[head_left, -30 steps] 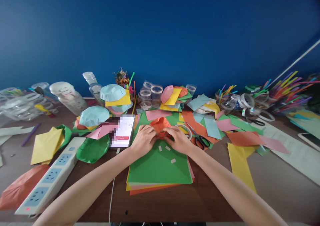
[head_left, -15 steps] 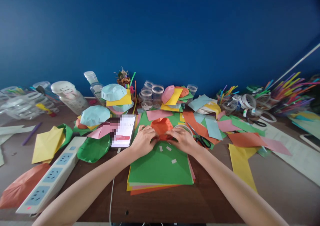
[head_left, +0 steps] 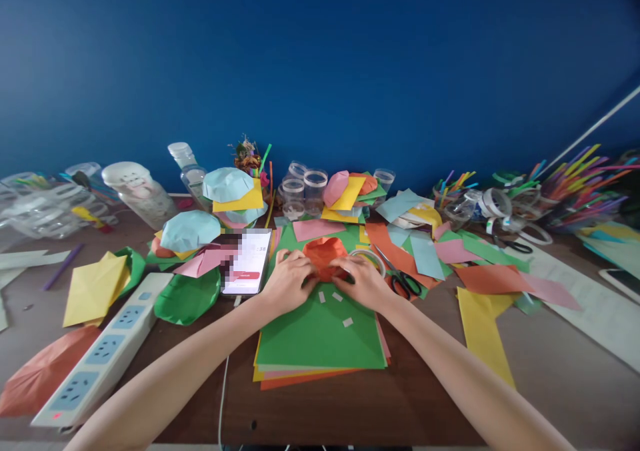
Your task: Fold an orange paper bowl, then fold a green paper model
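My left hand [head_left: 289,279] and my right hand [head_left: 363,281] both pinch a crumpled orange paper shape [head_left: 325,255] from either side, fingers curled on its lower edge. The shape sits at the far end of a green sheet [head_left: 320,334] that tops a stack of coloured papers. Three small white tape bits [head_left: 334,298] lie on the green sheet just below my hands. A roll of clear tape [head_left: 373,256] lies just beyond my right hand, and black-handled scissors [head_left: 400,278] lie right of it.
A phone [head_left: 247,261] lies left of my left hand, a white power strip [head_left: 100,354] further left. Folded paper domes, loose coloured sheets and clear cups crowd the back of the brown table [head_left: 425,398]. Coloured straws [head_left: 585,178] and tape rings stand at the back right.
My hands have shifted slightly and closed in on the orange paper, which now looks more bunched and rounded between them. Nothing else on the table has moved.
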### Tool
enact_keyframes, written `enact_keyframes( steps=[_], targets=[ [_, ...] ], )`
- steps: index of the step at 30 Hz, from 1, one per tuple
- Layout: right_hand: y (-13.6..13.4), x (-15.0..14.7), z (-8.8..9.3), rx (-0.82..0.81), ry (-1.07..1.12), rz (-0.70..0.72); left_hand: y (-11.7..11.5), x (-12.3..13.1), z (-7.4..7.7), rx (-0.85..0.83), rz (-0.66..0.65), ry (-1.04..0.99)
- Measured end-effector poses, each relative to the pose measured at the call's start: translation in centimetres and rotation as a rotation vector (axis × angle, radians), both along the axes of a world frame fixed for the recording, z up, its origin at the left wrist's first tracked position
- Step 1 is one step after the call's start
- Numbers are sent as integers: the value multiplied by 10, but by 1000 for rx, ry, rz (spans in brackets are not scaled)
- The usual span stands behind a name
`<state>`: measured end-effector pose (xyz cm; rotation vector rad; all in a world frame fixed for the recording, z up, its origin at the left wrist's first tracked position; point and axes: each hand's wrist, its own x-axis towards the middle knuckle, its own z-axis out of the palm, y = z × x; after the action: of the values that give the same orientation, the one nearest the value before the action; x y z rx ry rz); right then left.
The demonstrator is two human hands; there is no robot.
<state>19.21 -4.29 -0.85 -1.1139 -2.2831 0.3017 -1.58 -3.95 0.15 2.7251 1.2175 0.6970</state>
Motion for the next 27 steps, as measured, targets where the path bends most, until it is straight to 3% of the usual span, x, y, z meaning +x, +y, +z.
enact_keyframes(
  steps=[13,20,27],
  targets=[
    [-1,-16,-4,-90,81,-72,0,2,-2,58,1,83],
    [-2,-16,-1,-136,134,-38,4,-3,0,153,-175,141],
    [1,-18,-3,-152,112,-51,3,-2,-3,243,-195,171]
  ],
)
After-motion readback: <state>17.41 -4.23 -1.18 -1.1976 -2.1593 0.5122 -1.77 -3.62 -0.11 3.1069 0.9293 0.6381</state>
